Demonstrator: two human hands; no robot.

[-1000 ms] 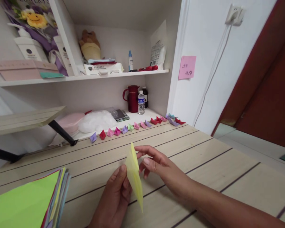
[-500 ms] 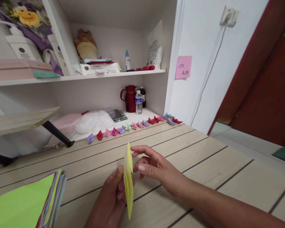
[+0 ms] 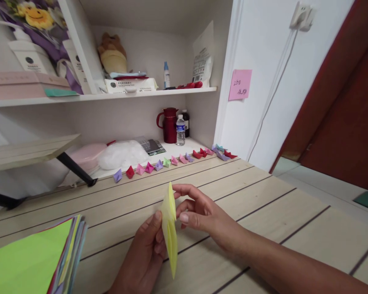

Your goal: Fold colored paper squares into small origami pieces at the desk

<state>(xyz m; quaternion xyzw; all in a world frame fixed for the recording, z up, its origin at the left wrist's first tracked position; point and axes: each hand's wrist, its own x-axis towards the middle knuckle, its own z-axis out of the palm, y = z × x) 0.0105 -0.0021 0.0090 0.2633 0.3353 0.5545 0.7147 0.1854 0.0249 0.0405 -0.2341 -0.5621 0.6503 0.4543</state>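
The folded yellow paper (image 3: 171, 228) is held up above the near middle of the slatted table (image 3: 257, 196), between the two hands. Seen almost edge-on, its long axis runs steeply from a far upper tip to a near lower one. The left hand (image 3: 147, 247) pinches its left side, thumb against fingers, about halfway along. The right hand (image 3: 202, 214) lies just to its right — fingers curved and parted, index reaching toward the paper's far upper part; whether that fingertip touches, I cannot tell. Farther left sits a stack of coloured paper (image 3: 27, 253); along the far edge runs a row of small paper boats (image 3: 149, 168).
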